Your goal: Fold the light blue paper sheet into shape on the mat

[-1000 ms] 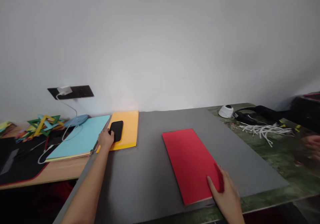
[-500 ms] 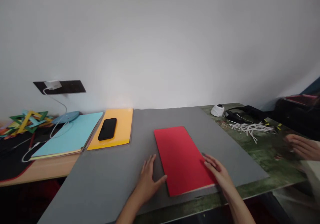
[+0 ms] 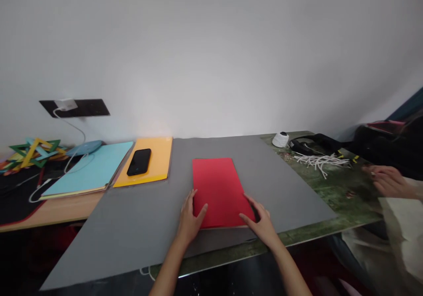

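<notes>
A stack of red paper sheets (image 3: 218, 190) lies flat on the grey board (image 3: 145, 225), one short side toward me. My left hand (image 3: 191, 216) cups its left edge near the front corner, thumb over the top sheet and fingers along the side. On the opposite edge my right hand (image 3: 259, 219) does the same, its thumb on the red surface. The stack is held between both hands; parts of the fingers under or beside the edges are hidden.
A yellow paper stack (image 3: 161, 159) with a black phone (image 3: 139, 162) lies left, beside light-blue sheets (image 3: 89, 172) and star-shaped paper pieces (image 3: 36, 153). White strings (image 3: 322, 160) and a thread cone (image 3: 280, 139) lie right, near another person's hand (image 3: 391, 181).
The red stack has turned to lie straighter. My left hand has come onto its left edge, and my right hand has shifted left. The whole view has moved slightly.
</notes>
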The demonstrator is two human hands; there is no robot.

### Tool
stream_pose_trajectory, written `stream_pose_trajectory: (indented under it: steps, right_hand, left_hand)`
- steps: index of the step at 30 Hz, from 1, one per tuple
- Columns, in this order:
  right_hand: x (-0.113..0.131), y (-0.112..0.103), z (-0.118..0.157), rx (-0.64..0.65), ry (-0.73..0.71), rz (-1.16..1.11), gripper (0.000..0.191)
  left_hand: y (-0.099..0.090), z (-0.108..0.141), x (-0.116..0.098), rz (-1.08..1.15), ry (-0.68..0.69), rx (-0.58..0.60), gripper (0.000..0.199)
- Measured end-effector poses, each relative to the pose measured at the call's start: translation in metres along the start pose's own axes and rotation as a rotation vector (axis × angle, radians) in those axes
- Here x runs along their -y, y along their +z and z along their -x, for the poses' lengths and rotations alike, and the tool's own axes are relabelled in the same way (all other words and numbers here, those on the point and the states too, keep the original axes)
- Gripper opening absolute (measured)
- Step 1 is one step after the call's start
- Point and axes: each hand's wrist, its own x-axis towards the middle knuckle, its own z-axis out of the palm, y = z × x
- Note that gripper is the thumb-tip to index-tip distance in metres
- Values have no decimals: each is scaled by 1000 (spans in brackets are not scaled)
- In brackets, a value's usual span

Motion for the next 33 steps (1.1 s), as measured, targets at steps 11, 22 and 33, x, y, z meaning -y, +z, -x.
stream_pose_trajectory:
  steps: [11,22,33]
  right_hand:
    - [-6,2,16,56,-118,256,71]
    - [-12,9,17,0,-183,345,57]
    - [-11,9,17,-22,-161,374,54]
  left_hand:
    - [-34,23,-2,-143,86,143,99]
    - [-30,24,8,56,95,55,54]
    - [-30,23,10,204,72,88,45]
